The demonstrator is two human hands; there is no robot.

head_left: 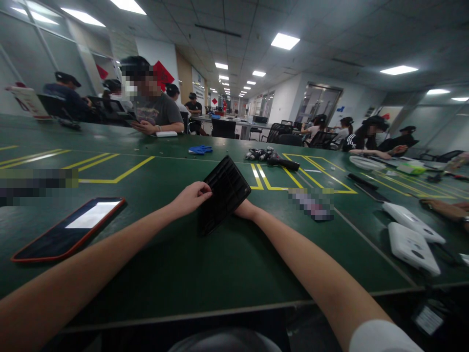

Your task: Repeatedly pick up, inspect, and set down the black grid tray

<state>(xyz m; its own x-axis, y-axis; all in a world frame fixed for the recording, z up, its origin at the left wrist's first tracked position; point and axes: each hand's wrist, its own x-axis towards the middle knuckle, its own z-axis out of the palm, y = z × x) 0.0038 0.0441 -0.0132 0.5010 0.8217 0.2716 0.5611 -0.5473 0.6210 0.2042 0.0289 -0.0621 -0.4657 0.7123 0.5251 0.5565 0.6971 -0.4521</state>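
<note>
A flat black wallet-like case (227, 188) is held up tilted above the green table, its face with rows of slot-like ridges turned towards me. At its left edge, my left hand (193, 196) is closed, thumb and fingers pinched against the case. My right hand (246, 209) supports it from behind at the lower right; the case hides most of those fingers. To the left of my left forearm lies a phone (69, 230) in an orange-red case, its screen partly lit.
On the green table (190, 278) are yellow tape lines, a blue glove (200, 149), a heap of small metallic parts (258, 154), a dark cylinder (287, 163) and white devices (413, 247) at right. A person in grey (161, 110) sits opposite; several others sit farther off.
</note>
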